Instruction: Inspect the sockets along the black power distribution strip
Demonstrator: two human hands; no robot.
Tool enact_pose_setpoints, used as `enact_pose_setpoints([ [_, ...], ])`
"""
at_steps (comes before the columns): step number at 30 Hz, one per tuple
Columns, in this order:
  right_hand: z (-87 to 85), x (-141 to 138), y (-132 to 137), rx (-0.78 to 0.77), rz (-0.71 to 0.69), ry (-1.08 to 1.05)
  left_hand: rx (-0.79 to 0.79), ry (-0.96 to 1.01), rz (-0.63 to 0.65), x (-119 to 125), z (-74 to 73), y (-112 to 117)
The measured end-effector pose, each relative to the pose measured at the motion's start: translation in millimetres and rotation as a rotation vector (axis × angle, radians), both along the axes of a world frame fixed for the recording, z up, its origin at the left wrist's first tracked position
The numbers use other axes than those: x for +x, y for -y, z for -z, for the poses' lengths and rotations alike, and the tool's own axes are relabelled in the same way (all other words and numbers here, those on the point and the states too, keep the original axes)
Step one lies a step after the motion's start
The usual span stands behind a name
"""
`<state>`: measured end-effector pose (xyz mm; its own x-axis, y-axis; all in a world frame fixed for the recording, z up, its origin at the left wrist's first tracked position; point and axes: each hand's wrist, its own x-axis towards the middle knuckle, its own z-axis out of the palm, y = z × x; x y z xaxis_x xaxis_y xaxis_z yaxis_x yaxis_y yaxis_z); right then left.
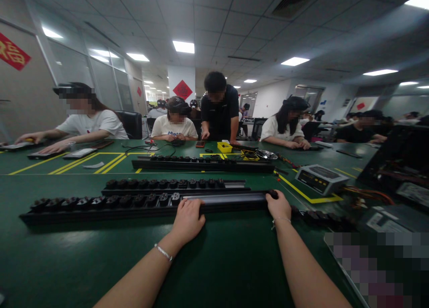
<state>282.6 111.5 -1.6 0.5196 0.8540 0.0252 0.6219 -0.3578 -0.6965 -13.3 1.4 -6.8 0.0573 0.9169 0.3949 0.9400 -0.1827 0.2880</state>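
Note:
A long black rail [228, 201] lies across the green table in front of me, its left half filled with several black socket modules [100, 202]. My left hand [188, 219] rests on the rail's near edge by the last fitted module, fingers curled over it. My right hand [278, 205] grips the rail's right end, a small black piece at its fingertips. Loose black modules [321, 218] lie to the right of that hand.
Two more socket rails [174, 184] [204, 164] lie further back. A grey meter box [321, 178] sits at the right, a yellow bin [224, 147] and a metal bowl [266, 154] in the middle. Several people work at the far side, one standing.

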Motion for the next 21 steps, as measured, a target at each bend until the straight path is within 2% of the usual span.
enact_pose_setpoints([
  [7, -3.5, -0.8, 3.1, 0.017, 0.023, -0.011, -0.026, 0.009, -0.007, 1.5, -3.6, 1.5],
  [21, 2.4, 3.8, -0.8, 0.064, 0.074, 0.025, -0.008, 0.0, -0.014, 1.3, -2.8, 2.3],
])
